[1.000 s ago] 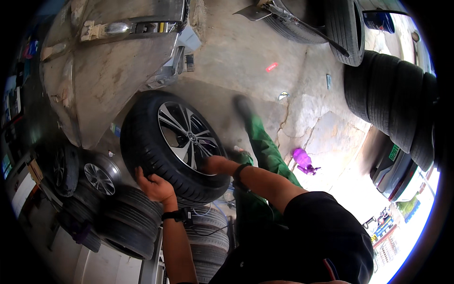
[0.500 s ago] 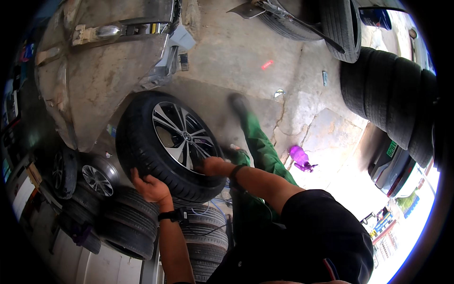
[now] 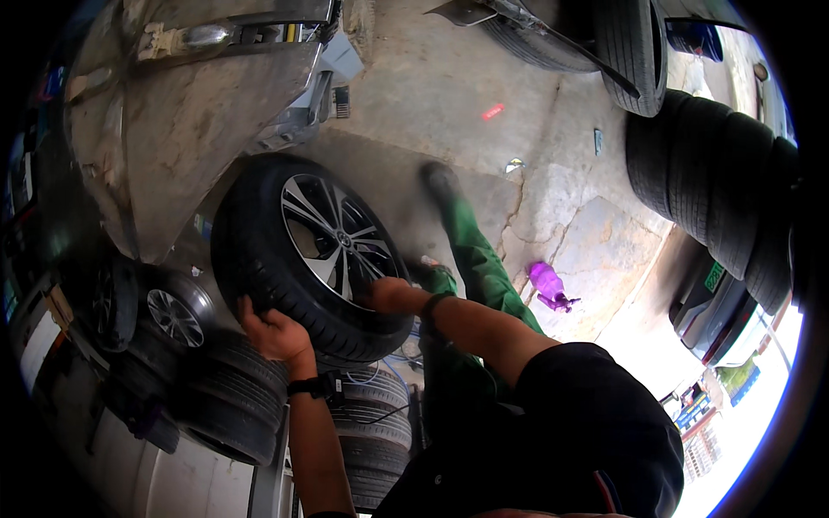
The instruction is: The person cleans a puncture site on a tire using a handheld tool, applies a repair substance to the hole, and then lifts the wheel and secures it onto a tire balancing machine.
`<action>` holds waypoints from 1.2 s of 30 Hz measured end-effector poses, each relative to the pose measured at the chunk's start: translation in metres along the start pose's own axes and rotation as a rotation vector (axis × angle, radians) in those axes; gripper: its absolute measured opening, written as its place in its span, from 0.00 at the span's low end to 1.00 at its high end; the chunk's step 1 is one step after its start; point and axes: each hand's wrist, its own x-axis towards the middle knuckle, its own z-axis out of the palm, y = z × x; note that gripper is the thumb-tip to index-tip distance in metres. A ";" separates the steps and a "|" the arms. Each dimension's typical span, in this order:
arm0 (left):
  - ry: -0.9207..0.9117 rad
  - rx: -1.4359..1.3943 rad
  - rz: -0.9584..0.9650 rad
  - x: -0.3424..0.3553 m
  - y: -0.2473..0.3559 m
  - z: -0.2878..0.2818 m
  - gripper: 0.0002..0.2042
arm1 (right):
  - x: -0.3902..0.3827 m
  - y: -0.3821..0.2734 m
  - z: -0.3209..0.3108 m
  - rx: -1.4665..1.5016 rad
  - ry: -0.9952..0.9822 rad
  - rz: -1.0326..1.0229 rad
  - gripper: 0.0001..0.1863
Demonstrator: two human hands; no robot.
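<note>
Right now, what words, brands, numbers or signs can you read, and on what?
Green plate on the parked car: characters, not copied here.
Wheel, centre cap: emblem too small to make out.
Red scrap on the floor: pale marks, too small to read.
Blue sign, far right: too small to read.

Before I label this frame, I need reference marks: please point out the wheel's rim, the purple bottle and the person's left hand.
Rim (image 3: pixel 344 239), head view: on its central hub.
Purple bottle (image 3: pixel 546 281), head view: on its body.
Left hand (image 3: pixel 281 337), head view: on its middle, behind the fingers.
</note>
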 end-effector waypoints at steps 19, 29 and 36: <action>0.096 -0.014 0.094 0.000 -0.004 0.001 0.21 | 0.032 0.017 0.004 -0.416 -0.083 -0.375 0.18; 0.109 0.022 0.037 -0.007 -0.008 -0.002 0.22 | 0.047 0.027 0.019 -0.645 -0.041 -0.543 0.13; 0.102 -0.002 0.028 -0.001 -0.006 -0.002 0.22 | 0.075 0.066 0.038 -0.722 0.039 -0.747 0.12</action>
